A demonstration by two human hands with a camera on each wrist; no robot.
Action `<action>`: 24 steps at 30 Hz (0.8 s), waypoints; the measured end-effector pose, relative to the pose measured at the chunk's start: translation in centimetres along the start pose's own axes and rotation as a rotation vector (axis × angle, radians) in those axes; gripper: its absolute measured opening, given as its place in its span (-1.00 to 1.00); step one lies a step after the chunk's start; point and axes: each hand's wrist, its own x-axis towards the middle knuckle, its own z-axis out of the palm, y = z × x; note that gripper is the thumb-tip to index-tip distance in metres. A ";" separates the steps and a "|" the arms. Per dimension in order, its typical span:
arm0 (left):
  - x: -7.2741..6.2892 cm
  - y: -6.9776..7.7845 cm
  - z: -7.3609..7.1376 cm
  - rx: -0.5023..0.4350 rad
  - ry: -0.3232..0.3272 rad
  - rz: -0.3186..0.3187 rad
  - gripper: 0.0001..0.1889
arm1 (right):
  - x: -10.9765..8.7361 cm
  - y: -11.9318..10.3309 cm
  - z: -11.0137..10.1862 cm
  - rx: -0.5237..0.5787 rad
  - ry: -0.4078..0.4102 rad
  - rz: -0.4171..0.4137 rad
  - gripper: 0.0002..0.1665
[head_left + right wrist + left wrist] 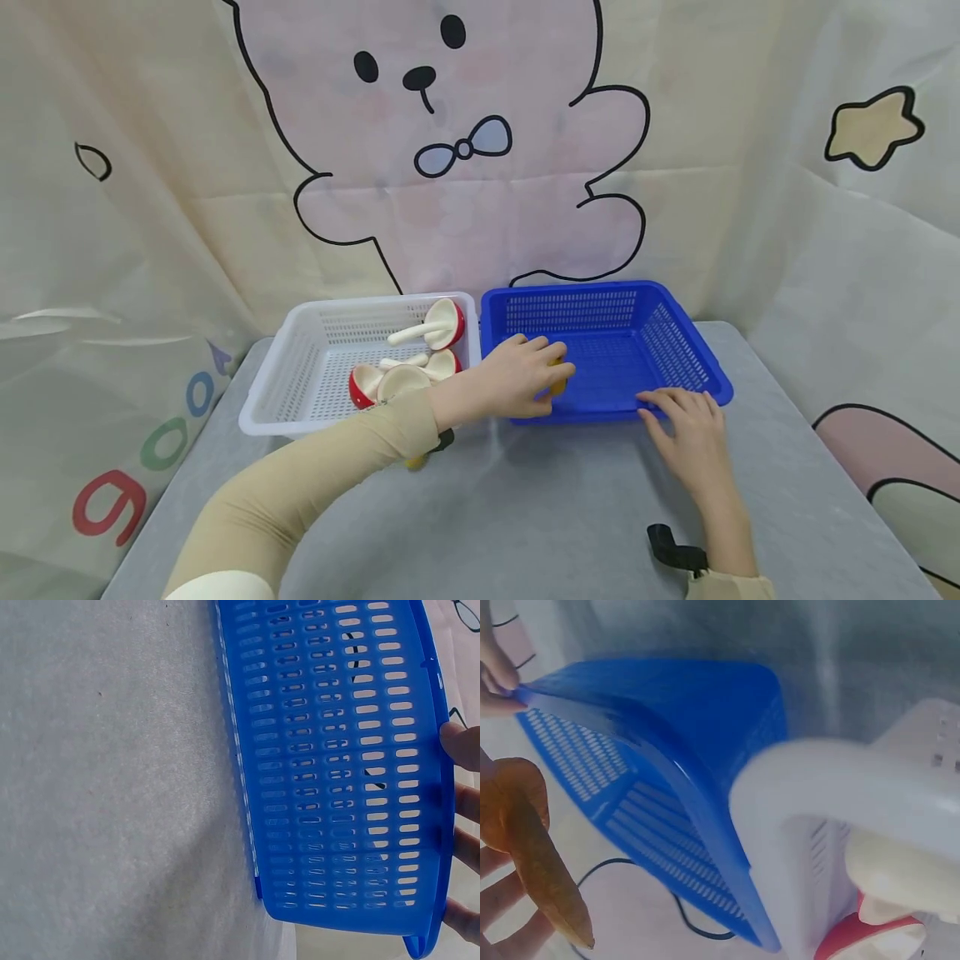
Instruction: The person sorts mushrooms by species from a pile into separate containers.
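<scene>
My left hand (517, 379) is over the near left part of the blue basket (711, 390). It holds an orange-brown spoon (540, 862) with a rounded bowl and a thick handle; in the head view the fingers hide most of it. At the basket's near right edge, my right hand (690, 437) pinches the rim, with the thumb (461, 745) on the outer side and the fingers over the top. White spoons with red-backed bowls, such as the upper spoon (444, 323), lie in the white basket (262, 404), partly behind my left forearm.
Both baskets stand side by side on a grey table (525, 517), against a printed curtain (480, 225). A small yellow thing (416, 462) shows below my left forearm, mostly hidden. A black wrist device (675, 550) sits at my right wrist.
</scene>
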 end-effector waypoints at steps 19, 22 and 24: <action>5.7 -3.1 3.6 0.018 -0.343 0.070 -0.58 | -0.1 0.3 -0.2 0.000 0.002 0.006 -0.77; 6.1 -3.4 4.2 0.007 -0.390 0.077 -0.56 | 0.0 0.3 -0.2 0.002 -0.001 0.004 -0.77; 6.2 -3.4 4.4 -0.007 -0.420 0.081 -0.57 | 0.0 0.2 -0.2 0.003 -0.003 0.002 -0.77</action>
